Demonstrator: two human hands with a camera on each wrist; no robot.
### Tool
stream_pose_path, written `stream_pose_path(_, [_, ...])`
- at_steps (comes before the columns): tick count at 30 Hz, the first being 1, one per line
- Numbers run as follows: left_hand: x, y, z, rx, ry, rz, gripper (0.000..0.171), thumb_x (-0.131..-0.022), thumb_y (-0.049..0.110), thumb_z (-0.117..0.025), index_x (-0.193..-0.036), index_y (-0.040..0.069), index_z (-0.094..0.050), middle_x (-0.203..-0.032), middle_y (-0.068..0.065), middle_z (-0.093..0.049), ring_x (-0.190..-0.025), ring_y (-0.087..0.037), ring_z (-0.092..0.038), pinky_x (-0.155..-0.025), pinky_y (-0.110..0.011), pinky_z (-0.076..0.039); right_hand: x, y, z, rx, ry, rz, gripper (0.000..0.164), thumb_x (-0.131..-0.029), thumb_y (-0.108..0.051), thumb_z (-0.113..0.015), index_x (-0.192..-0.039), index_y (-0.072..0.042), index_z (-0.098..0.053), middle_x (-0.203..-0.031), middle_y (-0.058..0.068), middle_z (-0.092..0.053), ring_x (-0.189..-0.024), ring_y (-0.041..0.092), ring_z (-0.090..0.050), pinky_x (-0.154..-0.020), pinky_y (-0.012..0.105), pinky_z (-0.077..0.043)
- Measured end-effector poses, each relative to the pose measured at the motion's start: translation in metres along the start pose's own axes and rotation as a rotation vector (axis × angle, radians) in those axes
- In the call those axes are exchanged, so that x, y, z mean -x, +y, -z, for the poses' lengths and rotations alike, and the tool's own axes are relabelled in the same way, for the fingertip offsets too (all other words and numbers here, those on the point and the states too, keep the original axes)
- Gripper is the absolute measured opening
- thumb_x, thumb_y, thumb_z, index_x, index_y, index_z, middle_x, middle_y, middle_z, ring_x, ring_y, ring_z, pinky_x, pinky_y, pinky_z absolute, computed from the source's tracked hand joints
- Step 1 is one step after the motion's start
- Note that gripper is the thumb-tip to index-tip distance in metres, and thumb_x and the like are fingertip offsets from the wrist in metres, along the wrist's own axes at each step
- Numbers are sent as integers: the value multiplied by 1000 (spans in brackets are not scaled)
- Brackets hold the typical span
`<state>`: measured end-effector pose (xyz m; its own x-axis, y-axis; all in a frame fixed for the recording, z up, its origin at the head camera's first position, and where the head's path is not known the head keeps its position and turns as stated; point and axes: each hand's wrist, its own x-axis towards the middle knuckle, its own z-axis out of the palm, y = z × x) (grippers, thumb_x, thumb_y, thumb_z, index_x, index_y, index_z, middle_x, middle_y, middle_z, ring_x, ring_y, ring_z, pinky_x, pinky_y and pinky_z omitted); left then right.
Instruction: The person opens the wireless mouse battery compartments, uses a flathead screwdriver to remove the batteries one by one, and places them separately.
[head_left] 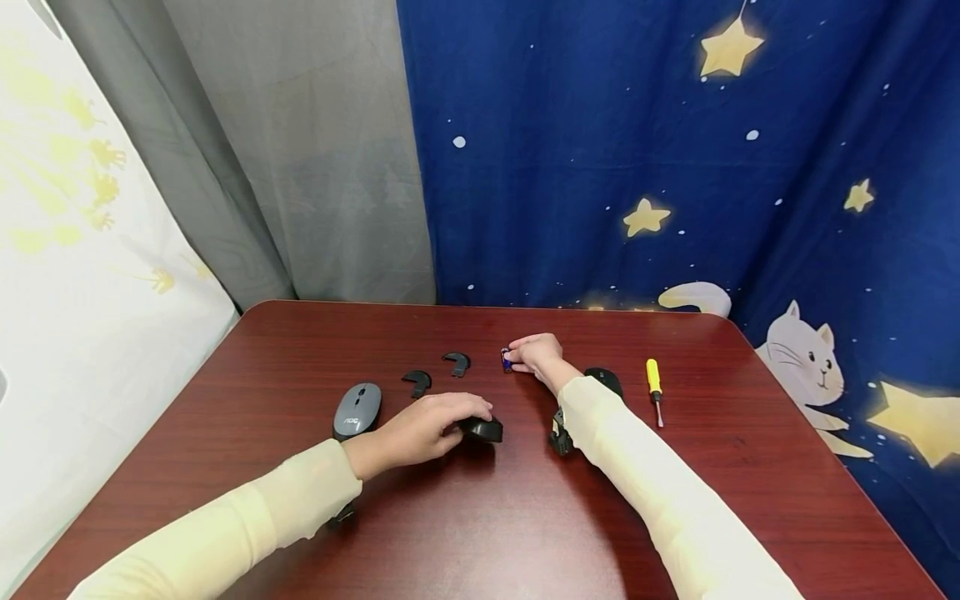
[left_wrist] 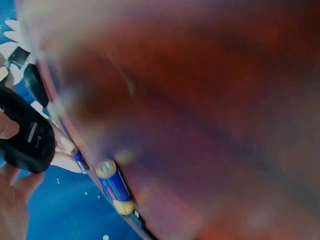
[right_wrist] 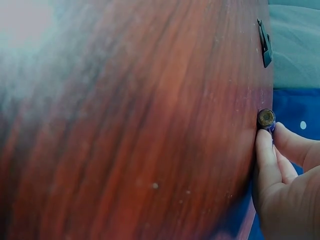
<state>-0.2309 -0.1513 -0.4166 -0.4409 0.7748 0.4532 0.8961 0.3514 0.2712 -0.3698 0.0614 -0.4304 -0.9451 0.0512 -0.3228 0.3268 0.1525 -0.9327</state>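
Observation:
My left hand (head_left: 433,423) grips a black computer mouse (head_left: 482,430) near the middle of the table. The left wrist view shows that mouse's underside (left_wrist: 31,134) with a small label, fingers curled about its edge. Farther back, my right hand (head_left: 537,353) pinches a small blue battery (head_left: 506,360) between thumb and fingers, close over the tabletop. Its round metal end (right_wrist: 266,118) faces the right wrist camera. Another blue and yellow battery (left_wrist: 115,187) lies on the table in the left wrist view; from the head it is not distinct.
Two curved black covers (head_left: 417,382) lie behind the left hand. A grey mouse (head_left: 357,408) sits left of it. Beside the right forearm are a partly hidden black mouse (head_left: 604,381) and a dark part (head_left: 559,437). A yellow-handled screwdriver (head_left: 654,385) lies at right.

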Motion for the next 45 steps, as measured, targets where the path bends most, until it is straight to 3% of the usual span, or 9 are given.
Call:
stream_pose_path(4, [-3, -10, 3, -154, -2, -151, 47, -76, -13, -62, -117, 11, -63, -125, -6, -61, -122, -21, -53, -103, -35, -42, -1, 1, 1, 9, -7, 1, 25, -80, 10, -73, -105, 5, -71, -107, 20, -68, -88, 21, -68, -66, 27, -57])
stream_pose_path(10, [-8, -23, 5, -347, -1, -389, 29, -88, -1, -62, -114, 11, -63, -124, -10, -61, -118, -27, -56, -102, -41, -42, -1, 2, 2, 2, -33, 4, 26, -80, 10, -72, -106, 6, -70, -108, 20, -68, -85, 20, -67, -68, 28, -57])
stream_pose_path(16, [-12, -29, 7, -454, -48, -523, 20, -97, 9, -51, -114, 14, -61, -124, -10, -61, -116, -25, -56, -100, -40, -43, 0, 2, 3, -7, -49, 9, 26, -81, 10, -72, -107, 6, -70, -107, 20, -68, -87, 22, -67, -70, 29, -57])
stream_pose_path(23, [-17, -37, 7, -544, -93, -599, 21, -100, 13, -43, -115, 15, -58, -123, -8, -61, -115, -27, -55, -96, -41, -45, -2, 3, 3, -11, -57, 18, 27, -81, 11, -71, -107, 7, -70, -109, 22, -67, -86, 20, -67, -69, 28, -57])
stream_pose_path(31, [-25, -43, 6, -612, -146, -652, 20, -99, 16, -44, -116, 13, -56, -121, -8, -60, -113, -25, -55, -95, -40, -47, -2, 2, 4, 1, -62, 2, 27, -80, 11, -72, -107, 6, -70, -110, 21, -67, -88, 21, -66, -69, 28, -57])
stream_pose_path(45, [-27, -47, 0, -627, -258, -617, 19, -102, 19, -41, -116, 16, -53, -120, -4, -58, -110, -22, -52, -92, -36, -46, -5, 1, 5, -1, -74, 9, 26, -81, 10, -72, -106, 6, -71, -108, 21, -68, -86, 20, -66, -69, 27, -57])
